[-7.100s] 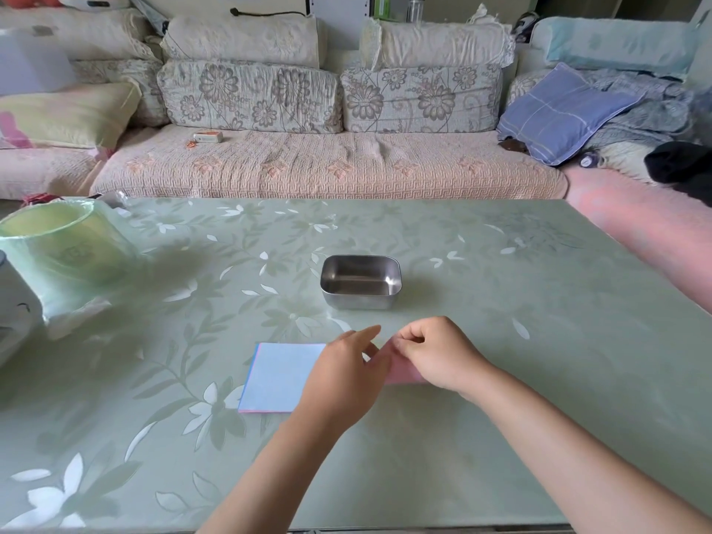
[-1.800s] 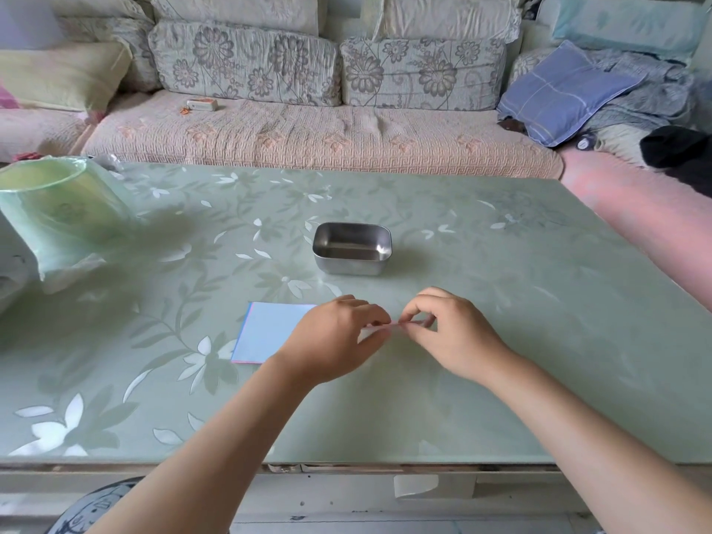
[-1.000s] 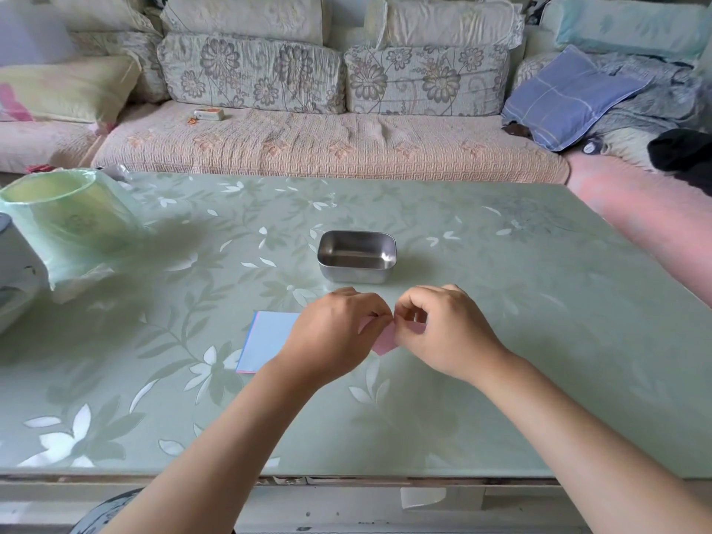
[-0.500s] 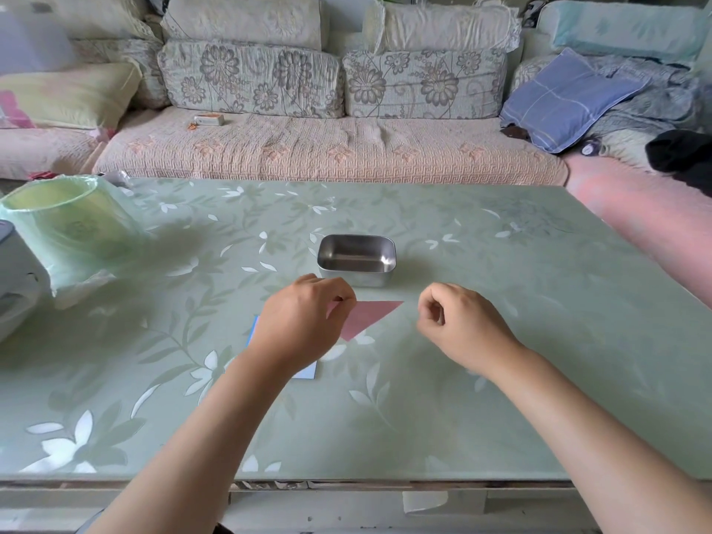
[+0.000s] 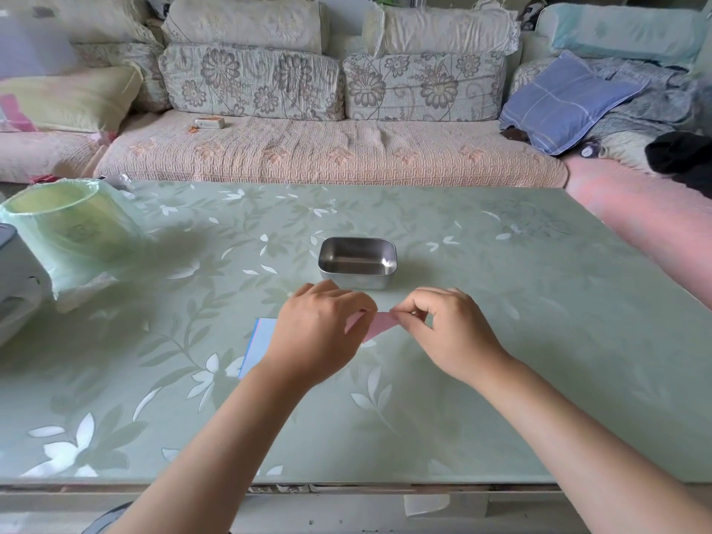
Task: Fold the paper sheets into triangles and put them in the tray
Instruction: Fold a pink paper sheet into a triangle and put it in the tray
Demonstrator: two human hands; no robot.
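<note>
The right hand (image 5: pixel 447 333) has its thumb and forefinger closed in a fine pinch on the right corner of a pink paper (image 5: pixel 379 324), with the other fingers loosely curled above it. The left hand (image 5: pixel 319 333) is curled over the paper's left end and seems to pinch it as well, though the knuckles hide the fingertips. The pink piece hangs between the two hands, low over the glass table (image 5: pixel 501 379). It is just on the near side of the steel tray (image 5: pixel 358 241), and nothing folded shows inside that.

The fold looks only part made, so the trouble I would expect is at the edges. If the two pinches pull unevenly, the corners will miss each other and the triangle will come out skewed. A pull that is too hard could tear so thin a sheet. If the paper is set down on that slick top without being pressed, the crease may spring open or the piece may slide. The left wrist lies over the blue sheets (image 5: pixel 261 343), and a careless sweep there could drag or crumple them.
</note>
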